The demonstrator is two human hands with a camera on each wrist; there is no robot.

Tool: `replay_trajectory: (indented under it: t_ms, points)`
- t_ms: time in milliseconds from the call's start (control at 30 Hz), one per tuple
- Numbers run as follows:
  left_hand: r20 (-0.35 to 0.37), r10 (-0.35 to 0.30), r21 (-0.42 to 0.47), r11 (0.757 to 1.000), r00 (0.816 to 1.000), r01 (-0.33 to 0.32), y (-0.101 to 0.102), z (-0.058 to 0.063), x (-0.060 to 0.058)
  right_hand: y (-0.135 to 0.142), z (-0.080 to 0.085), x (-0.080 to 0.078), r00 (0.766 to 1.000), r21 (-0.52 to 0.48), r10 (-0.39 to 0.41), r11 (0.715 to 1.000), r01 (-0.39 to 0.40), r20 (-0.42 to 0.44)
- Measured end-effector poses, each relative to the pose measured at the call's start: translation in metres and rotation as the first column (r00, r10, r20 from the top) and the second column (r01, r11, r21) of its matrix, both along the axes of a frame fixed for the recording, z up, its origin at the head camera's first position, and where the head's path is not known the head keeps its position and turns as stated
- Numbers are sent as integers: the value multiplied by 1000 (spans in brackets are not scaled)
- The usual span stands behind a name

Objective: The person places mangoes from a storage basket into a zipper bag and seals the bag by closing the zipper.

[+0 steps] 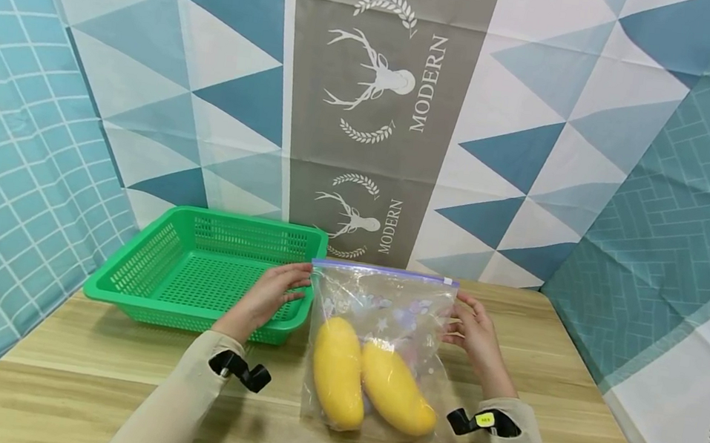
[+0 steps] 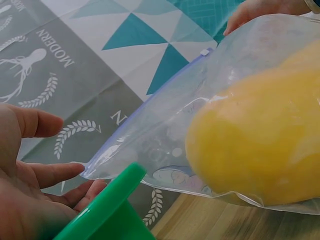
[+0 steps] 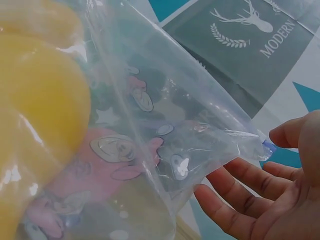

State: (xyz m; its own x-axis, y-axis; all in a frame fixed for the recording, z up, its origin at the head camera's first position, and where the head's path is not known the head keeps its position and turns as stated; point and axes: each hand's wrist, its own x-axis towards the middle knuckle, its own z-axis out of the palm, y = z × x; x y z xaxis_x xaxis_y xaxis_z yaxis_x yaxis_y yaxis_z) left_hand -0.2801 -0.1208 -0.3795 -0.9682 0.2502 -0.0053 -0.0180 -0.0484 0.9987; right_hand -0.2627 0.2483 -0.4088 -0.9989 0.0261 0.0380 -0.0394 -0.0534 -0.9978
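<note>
A clear zip bag (image 1: 346, 291) with a purple zip strip (image 1: 382, 271) and printed cartoon figures stands between my hands, holding two yellow mangoes (image 1: 338, 373). The white slider (image 1: 447, 281) sits at the right end of the strip. At the bag's upper left corner, my left hand (image 1: 267, 294) touches it with a fingertip (image 2: 75, 169), thumb held apart. My right hand (image 1: 473, 332) is at the opposite upper corner, its fingers (image 3: 235, 182) spread and relaxed beside the plastic, with the thumb away from them.
A green plastic basket (image 1: 194, 315) with perforated walls stands on the wooden table (image 1: 262, 419) at the back left, its right end close to the bag and under my left hand. Patterned cloth (image 1: 374, 179) hangs behind the table, with tile-print cloth (image 1: 25, 118) at the left.
</note>
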Motion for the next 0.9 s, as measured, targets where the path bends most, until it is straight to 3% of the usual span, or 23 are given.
replay_trajectory:
  t_ms: [300, 600, 800, 900]
  points:
    - [-8, 18, -15, 1000, 1000, -18, -1, 0, 1, 7, 1, 1, 1000, 34, 3, 999, -2, -26]
    - [-95, 5, -190, 981, 996, -23, -1, 6, 14, 18, 10, 9, 1000, 130, -7, 991, 11, -30]
    - [-212, -36, -373, 927, 977, -47, -2, 12, 24, 20, 19, 14, 999, 294, 11, 956, 4, -51]
    - [-281, -77, -491, 868, 957, -75, -5, 13, 30, 22, 22, 16, 998, 388, 26, 922, -4, -52]
